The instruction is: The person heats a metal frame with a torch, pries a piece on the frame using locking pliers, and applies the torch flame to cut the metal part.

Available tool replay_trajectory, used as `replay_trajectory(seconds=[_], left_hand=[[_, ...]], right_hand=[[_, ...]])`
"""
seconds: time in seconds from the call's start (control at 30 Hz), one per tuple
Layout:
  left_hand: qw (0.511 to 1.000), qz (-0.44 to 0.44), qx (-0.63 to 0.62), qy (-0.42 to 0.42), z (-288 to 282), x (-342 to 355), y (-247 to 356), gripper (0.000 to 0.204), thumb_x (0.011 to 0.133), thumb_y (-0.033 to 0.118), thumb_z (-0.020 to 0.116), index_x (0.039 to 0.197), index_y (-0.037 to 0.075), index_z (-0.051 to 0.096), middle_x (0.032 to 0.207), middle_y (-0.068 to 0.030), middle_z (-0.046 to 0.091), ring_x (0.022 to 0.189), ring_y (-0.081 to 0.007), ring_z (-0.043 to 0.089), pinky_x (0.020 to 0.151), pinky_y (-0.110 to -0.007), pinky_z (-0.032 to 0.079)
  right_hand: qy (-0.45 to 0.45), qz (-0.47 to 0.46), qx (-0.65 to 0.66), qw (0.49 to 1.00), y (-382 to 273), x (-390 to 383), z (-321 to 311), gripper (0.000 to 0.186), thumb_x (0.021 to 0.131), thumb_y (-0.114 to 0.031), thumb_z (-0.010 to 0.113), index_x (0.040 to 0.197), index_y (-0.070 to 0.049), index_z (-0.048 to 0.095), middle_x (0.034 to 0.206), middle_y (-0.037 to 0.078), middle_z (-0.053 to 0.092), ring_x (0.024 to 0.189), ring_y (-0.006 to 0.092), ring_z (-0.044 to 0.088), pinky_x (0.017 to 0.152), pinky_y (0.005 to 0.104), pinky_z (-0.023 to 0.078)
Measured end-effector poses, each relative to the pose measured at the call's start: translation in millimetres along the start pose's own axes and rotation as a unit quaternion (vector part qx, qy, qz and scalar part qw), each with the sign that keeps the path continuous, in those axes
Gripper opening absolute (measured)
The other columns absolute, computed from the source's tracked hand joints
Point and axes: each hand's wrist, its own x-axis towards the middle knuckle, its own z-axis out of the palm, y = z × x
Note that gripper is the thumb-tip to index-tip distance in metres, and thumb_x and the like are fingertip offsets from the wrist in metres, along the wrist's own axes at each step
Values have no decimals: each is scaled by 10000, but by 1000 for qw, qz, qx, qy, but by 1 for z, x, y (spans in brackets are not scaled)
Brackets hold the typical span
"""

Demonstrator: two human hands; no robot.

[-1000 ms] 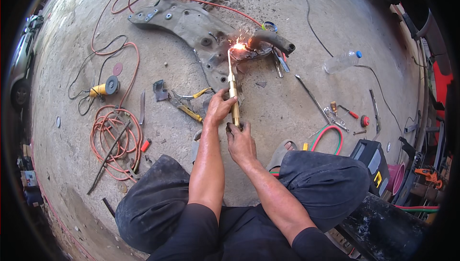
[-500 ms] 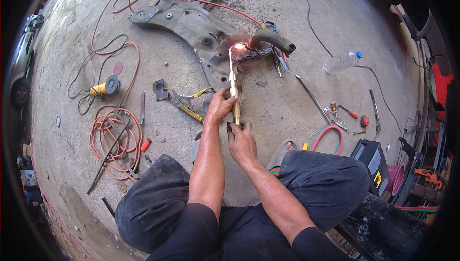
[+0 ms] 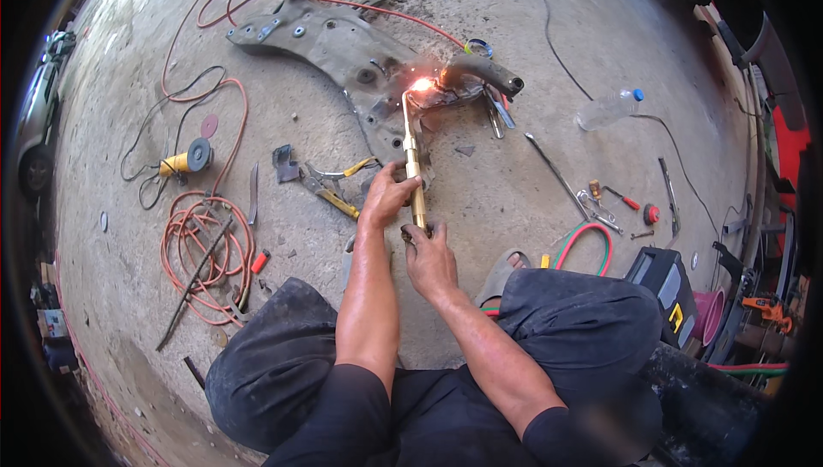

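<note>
Both hands are closed around a brass gas torch [image 3: 418, 195] that points away from me. My left hand [image 3: 389, 194] grips the middle of its handle, with the thumb across the brass. My right hand [image 3: 431, 254] pinches the rear end by the valve. At the bent tip a bright orange-white glow [image 3: 423, 85] burns against a grey metal car subframe [image 3: 343, 49] lying on the floor. The metal around the glow is reddish and darkened beside a short tube [image 3: 489, 71]. The glare hides the exact spot under the flame.
Locking pliers [image 3: 330, 195] with yellow grips lie left of my hands. Farther left are a yellow angle grinder [image 3: 182, 161] and a coiled orange hose [image 3: 184, 248]. At right sit a plastic bottle [image 3: 610, 110], a pry bar [image 3: 553, 167], red-green hoses [image 3: 610, 244] and a toolbox [image 3: 656, 274].
The torch tip and its glow have shifted slightly left along the subframe, and the glow looks a little larger. Both hands keep their grip.
</note>
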Motion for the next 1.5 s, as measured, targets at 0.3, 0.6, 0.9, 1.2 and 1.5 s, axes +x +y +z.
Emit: replay_trajectory(seconds=[0.3,0.6,0.9,1.2,1.5], left_hand=[[999,-24,22,-25,2,-9,3,622,856,180,749,1383,-45,505,920,-107,691,724,-150,633,611,-301,520],[1000,22,18,7,9,-1,-8,637,891,221,719,1421,-49,490,971,-135,707,785,-188,662,704,-340,538],[999,16,27,-12,9,0,-11,632,898,217,723,1427,-37,488,955,-124,694,783,-177,649,685,-334,532],[1000,23,15,4,8,2,-13,630,901,218,721,1430,-30,487,928,-112,687,771,-173,646,678,-333,531],[1000,26,-7,0,8,3,-17,615,899,207,721,1416,-38,493,920,-95,686,748,-154,623,663,-309,509]], right_hand=[[-9,23,18,1000,-4,-14,-11,283,927,-178,635,1208,-153,659,1268,202,495,957,435,654,858,505,543],[10,-1,8,1000,1,-4,-9,287,934,-194,639,1216,-149,664,1241,198,511,952,426,657,850,496,542],[20,-9,-10,1000,6,-7,-3,269,955,-210,609,1218,-194,666,1271,204,486,882,439,674,790,517,558],[19,-7,-14,1000,5,-2,-2,268,955,-210,610,1216,-200,668,1267,193,491,883,435,674,787,516,559],[20,-12,-7,1000,5,-3,-3,259,958,-212,608,1206,-199,676,1259,188,493,874,431,676,787,512,563]])
